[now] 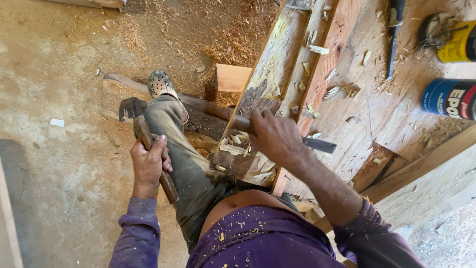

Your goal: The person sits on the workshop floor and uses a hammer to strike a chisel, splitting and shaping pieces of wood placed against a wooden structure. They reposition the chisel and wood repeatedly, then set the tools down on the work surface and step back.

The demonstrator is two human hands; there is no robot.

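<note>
Two hands are working in the single head view, well apart, each one closing round its own tool. Left hand (148, 166) is gripping a hammer (146, 141) at mid-handle, steel head (131, 107) lifting above the knuckles; it looks head-heavy, so a hold lower on the wooden handle would be swinging it better. Right hand (275, 138) is clamping a chisel (302, 141), flat blade (320, 145) jutting out past the knuckles over a rough wooden beam (275, 64). Stiff, sharp steel: best taken by the handle. Wood chips (238, 144) are lying loose just beside that hand. Beyond it, two cans (448, 97) are resting on the plank surface (357, 114).
</note>
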